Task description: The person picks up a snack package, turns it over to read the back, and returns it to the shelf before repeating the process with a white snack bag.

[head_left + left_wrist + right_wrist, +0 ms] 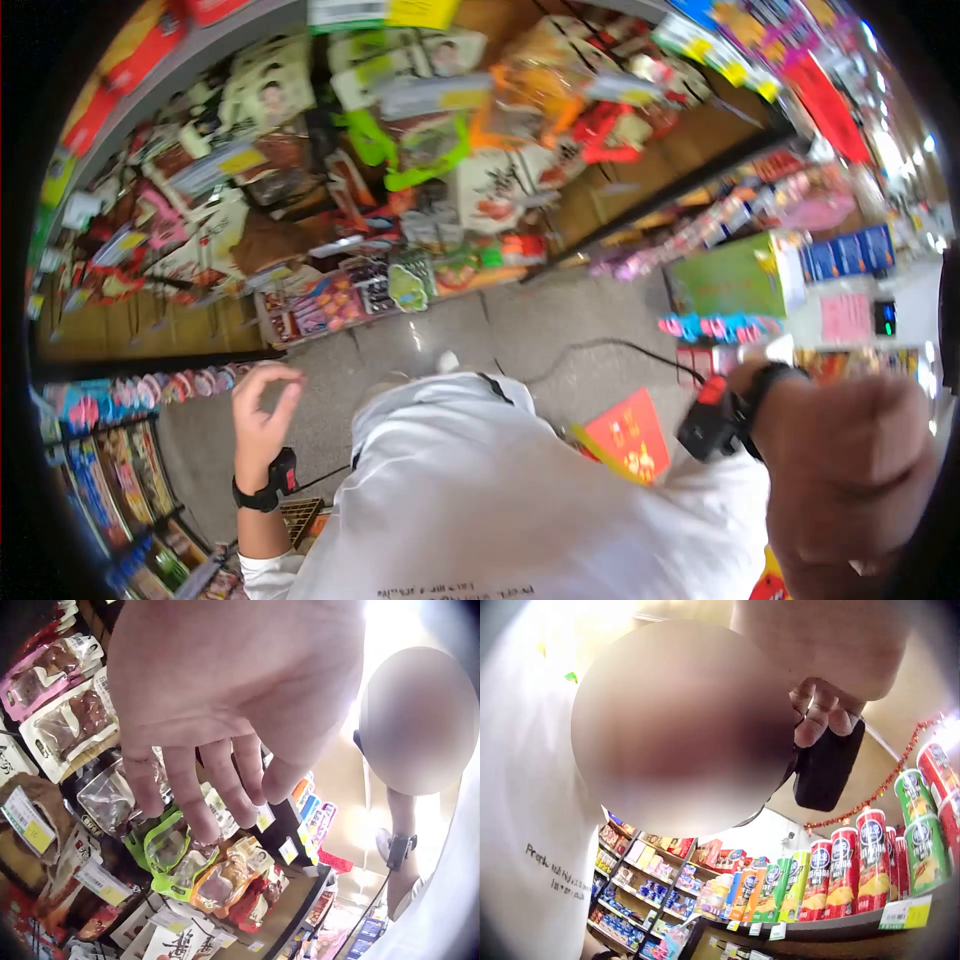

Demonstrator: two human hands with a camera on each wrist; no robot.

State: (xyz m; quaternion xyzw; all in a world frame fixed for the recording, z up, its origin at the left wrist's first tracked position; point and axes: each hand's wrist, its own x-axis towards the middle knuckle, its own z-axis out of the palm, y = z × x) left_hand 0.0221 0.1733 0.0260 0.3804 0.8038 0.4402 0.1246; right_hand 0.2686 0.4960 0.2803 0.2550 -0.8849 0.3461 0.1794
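My left hand (262, 415) is raised at the left of the head view, its fingers loosely bent around nothing. In the left wrist view the same hand (232, 682) hangs relaxed before hanging food packets (176, 851), apart from them as far as I can tell. Large and blurred, my right hand (850, 460) is close to the head camera. In the right wrist view its curled fingers (817, 716) grip the upper edge of a black device (829, 769) beside the head; the palm side is mostly hidden.
Shelves of hanging packets (510, 100) stand ahead. A red sheet (630, 435) is near the white shirt (450, 480), and a black cable (640, 345) runs over the grey floor (420, 335). A green box (725, 278) is at the right. Snack cans (844, 870) line another shelf.
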